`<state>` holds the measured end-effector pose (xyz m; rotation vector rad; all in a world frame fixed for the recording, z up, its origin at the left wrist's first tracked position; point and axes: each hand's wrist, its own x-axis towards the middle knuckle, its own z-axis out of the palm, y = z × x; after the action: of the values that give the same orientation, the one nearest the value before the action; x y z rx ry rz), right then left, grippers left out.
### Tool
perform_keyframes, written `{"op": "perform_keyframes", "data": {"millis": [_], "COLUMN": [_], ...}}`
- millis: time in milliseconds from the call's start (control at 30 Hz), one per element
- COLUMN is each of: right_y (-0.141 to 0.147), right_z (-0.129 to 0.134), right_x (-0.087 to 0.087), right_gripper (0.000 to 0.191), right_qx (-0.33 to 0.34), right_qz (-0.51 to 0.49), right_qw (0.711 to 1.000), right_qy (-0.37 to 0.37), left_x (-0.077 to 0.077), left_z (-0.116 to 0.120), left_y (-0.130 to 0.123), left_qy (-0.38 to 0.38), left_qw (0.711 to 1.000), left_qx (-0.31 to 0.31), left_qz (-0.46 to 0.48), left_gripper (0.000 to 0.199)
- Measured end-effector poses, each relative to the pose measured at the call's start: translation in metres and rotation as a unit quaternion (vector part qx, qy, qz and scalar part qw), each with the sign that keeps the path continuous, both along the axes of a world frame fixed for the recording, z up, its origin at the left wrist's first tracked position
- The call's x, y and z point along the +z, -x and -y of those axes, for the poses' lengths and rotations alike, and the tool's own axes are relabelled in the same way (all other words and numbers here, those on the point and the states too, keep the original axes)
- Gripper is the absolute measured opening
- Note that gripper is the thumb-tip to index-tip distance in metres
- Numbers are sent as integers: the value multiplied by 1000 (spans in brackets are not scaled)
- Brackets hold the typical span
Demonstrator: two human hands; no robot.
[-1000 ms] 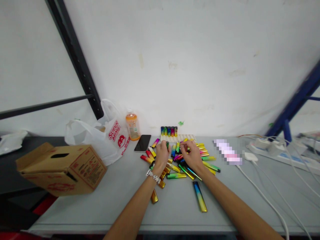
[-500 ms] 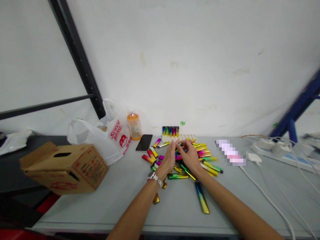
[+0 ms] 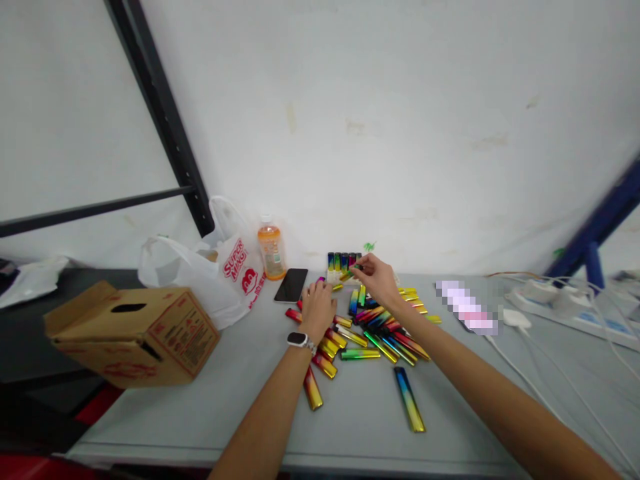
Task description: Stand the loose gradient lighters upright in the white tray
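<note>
My right hand [image 3: 376, 279] pinches a shiny green-and-gold lighter [image 3: 347, 274], held tilted just in front of the upright row. Several lighters [image 3: 338, 261] stand in that row, in a white tray with holes [image 3: 331, 276] near the wall; my right hand covers much of the tray. Over the left side of the loose pile is my left hand [image 3: 319, 312], fingers apart and bent down on the lighters, gripping none that I can see. Metallic lighters in yellow, red, blue and green [image 3: 384, 323] lie spread between and below both hands. One blue-and-yellow lighter [image 3: 409, 400] lies by itself nearer the front edge.
On the left are a cardboard box [image 3: 133, 337], a white plastic bag [image 3: 220, 293], an orange drink bottle [image 3: 271, 252] and a dark phone [image 3: 291, 285]. To the right lie a phone with a blurred screen [image 3: 467, 307], white cables and a power strip [image 3: 575, 310].
My hands have come apart. The right has gone up towards the tray with a lighter between its fingers; the left has moved left onto the pile. The view has shifted slightly.
</note>
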<state>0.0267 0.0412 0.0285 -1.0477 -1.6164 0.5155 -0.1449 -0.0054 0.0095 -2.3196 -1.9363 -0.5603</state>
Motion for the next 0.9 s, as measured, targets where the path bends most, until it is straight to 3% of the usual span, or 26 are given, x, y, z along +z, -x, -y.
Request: {"op": "perform_keyframes", "data": {"millis": [100, 233, 533, 667, 767, 900], "right_y": [7, 21, 40, 40, 38, 33], "right_z": [-25, -51, -85, -84, -78, -69], "right_x": [10, 18, 16, 19, 20, 19], "right_gripper": [11, 15, 22, 21, 23, 29], "right_qx": [-11, 2, -19, -30, -42, -62], "right_qz": [119, 248, 352, 361, 380, 413], "right_qw": [992, 968, 936, 932, 923, 907], "right_qy": [-35, -47, -17, -14, -30, -41], "left_x": [-3, -8, -12, -6, -2, 0], "left_z": [-3, -5, -8, -5, -7, -10], "left_y": [-5, -8, -6, -5, -3, -5], "left_qy": [0, -7, 12, -5, -19, -22], "left_qw": [1000, 999, 997, 988, 952, 870], "left_qx": [-1, -26, -70, -96, -127, -151], "left_qz": [-31, -44, 15, 119, 279, 469], "left_gripper": [25, 22, 16, 15, 13, 15]}}
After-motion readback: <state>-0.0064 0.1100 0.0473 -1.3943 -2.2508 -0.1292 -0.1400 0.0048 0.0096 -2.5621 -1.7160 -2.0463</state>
